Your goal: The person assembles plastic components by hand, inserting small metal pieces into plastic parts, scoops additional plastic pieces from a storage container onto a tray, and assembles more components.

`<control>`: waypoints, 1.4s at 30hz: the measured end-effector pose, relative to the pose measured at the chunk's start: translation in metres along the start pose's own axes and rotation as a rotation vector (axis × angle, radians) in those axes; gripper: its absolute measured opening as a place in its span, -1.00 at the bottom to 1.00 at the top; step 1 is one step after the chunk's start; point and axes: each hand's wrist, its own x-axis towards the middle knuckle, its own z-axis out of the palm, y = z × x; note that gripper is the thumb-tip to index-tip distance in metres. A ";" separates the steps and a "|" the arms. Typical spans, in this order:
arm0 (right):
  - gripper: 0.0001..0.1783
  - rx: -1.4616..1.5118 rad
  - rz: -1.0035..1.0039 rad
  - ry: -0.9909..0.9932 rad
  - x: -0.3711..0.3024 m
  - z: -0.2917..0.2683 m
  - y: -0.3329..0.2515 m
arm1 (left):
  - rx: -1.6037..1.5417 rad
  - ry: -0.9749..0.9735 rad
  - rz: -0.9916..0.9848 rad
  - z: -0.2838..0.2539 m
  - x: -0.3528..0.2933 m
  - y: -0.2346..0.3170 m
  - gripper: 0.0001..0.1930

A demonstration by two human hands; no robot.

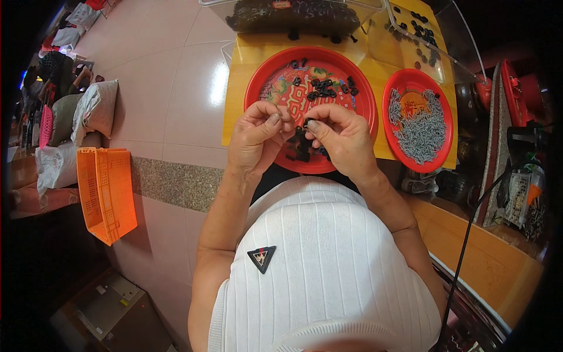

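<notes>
Yellow table point(236, 82): left hand point(252, 136) held above red tray point(253, 88), fingers curled, grip can't be told; black part point(307, 122) pinched by right hand point(346, 136).

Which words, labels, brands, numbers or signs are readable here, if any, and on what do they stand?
Large red tray: large printed characters, partly covered; I do not copy them out.
Smaller red tray: red marks, too small to read.
Triangular badge on the white shirt: emblem, too small to read.
Nothing else is legible.
</notes>
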 end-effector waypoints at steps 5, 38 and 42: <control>-0.87 -0.016 -0.017 0.043 -0.003 0.012 -0.006 | 0.064 0.045 0.052 0.003 -0.004 -0.006 -0.90; -0.92 -0.454 -0.390 0.127 -0.007 0.013 0.002 | 0.434 0.202 0.309 0.015 -0.015 -0.022 -0.85; -0.90 -0.464 -0.451 0.110 -0.006 0.014 0.006 | 0.475 0.217 0.271 0.009 -0.017 -0.020 -0.84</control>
